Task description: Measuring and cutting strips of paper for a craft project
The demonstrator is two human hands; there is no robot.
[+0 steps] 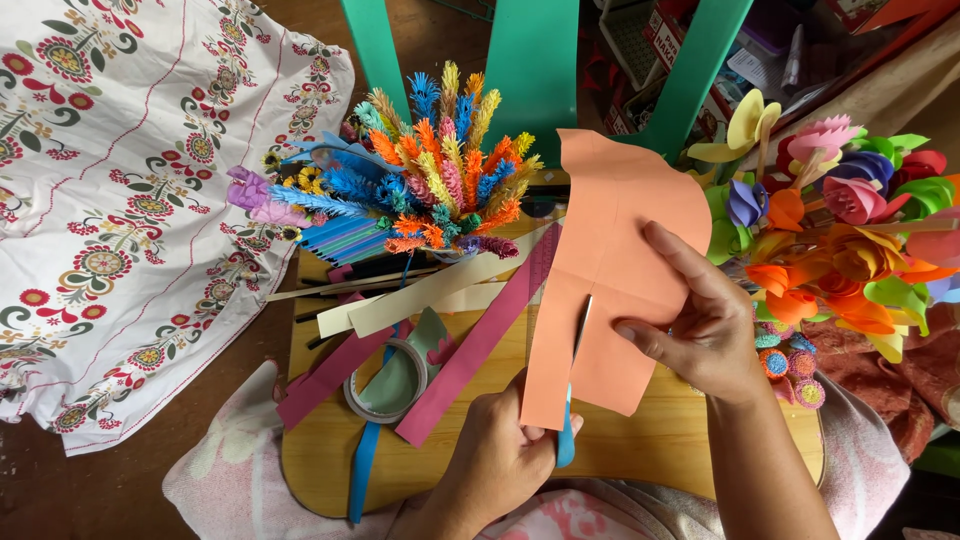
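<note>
Peach paper sheet (610, 280) sits above the wooden board (660, 450) on our lap, mid-cut. Our left hand (500, 460) is closed on blue-handled scissors (568, 430), blade up in the slit. Our right hand (705, 330) pinches the sheet's right edge, fingers spread flat. We judge the cut roughly halfway; continuing calls for steady tension on the sheet. Beyond: paper strips (440, 290), tape roll (385, 385), fringed paper stems (440, 160), paper flowers (840, 230).

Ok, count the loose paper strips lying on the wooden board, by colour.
Pink strips: 2
Cream strips: 2
Blue strip: 1
Total: 5
</note>
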